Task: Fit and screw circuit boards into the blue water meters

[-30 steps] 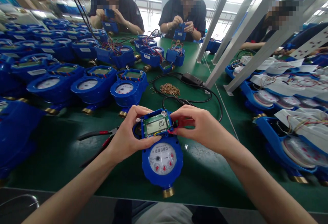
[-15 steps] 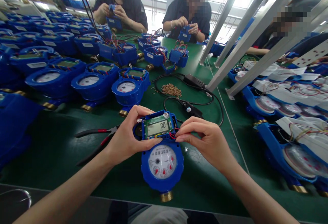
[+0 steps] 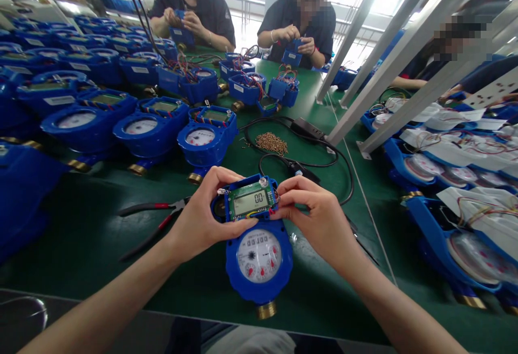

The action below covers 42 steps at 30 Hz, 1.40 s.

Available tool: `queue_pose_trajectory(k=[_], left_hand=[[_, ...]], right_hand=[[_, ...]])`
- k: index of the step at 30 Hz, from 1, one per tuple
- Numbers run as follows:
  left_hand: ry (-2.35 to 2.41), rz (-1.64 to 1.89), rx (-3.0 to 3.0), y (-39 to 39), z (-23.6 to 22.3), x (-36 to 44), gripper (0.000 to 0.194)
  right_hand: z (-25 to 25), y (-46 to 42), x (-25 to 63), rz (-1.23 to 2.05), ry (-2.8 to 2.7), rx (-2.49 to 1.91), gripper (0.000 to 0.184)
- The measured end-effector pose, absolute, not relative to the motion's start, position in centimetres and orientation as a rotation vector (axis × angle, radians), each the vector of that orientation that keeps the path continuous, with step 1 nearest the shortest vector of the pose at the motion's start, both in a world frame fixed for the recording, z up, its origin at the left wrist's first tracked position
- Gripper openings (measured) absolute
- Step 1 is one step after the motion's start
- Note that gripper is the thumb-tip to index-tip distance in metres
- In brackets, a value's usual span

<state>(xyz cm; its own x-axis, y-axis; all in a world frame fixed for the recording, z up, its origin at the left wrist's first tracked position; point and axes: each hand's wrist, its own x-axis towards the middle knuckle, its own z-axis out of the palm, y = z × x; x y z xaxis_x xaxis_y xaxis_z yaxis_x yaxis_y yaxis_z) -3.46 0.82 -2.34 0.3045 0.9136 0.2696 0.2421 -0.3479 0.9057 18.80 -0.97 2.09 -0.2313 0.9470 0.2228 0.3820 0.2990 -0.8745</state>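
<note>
Blue meter is before me at the near part of the tabletop; whether it rests there or is lifted, I cannot tell. My left hand clasps its display housing, thumb along the near edge and fingers around the left side, presumably to steady it while leaving the top uncovered. My right hand has bent fingertips at the housing's right edge, by red wires; I cannot tell whether one is pinched. The long axis runs away from me, housing farthest, brass fitting pointing toward me and slightly right, dial facing up, likely for clear access to the wiring.
</note>
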Motion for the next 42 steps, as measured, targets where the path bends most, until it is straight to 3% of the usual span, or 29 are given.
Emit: queue_pose_trajectory(k=[4,11,16,21,25,29,42], left_hand=[[1.052,1.061,1.794,0.8,-2.2,-3.4,0.052],[1.081,1.036,1.814,0.8,-2.1,-3.3,0.051],[1.099,1.054,1.845,0.8,-2.1,-3.4,0.050],[1.088,1.049,1.844,0.6,-1.9,-3.1,0.048],[1.084,1.072,1.835,0.6,-1.9,-2.9,0.049],[1.083,1.065,1.829,0.6,-2.0,-3.0,0.050],[1.081,1.050,1.826,0.6,-2.3,-3.3,0.052]], right_hand=[[2.9,-0.6,18.9,0.912,-1.897,-1.235,0.026],[1.7,0.8,17.5,0.587,-1.954,-1.416,0.028],[1.5,1.4,17.1,0.601,-1.930,-1.396,0.027],[4.2,-0.1,19.5,0.816,-2.053,-1.292,0.034],[4.8,-2.1,21.0,0.610,-2.002,-1.303,0.030],[3.3,-2.6,20.7,0.417,-1.922,-1.157,0.025],[0.2,1.3,20.5,0.510,-1.983,-0.719,0.018]])
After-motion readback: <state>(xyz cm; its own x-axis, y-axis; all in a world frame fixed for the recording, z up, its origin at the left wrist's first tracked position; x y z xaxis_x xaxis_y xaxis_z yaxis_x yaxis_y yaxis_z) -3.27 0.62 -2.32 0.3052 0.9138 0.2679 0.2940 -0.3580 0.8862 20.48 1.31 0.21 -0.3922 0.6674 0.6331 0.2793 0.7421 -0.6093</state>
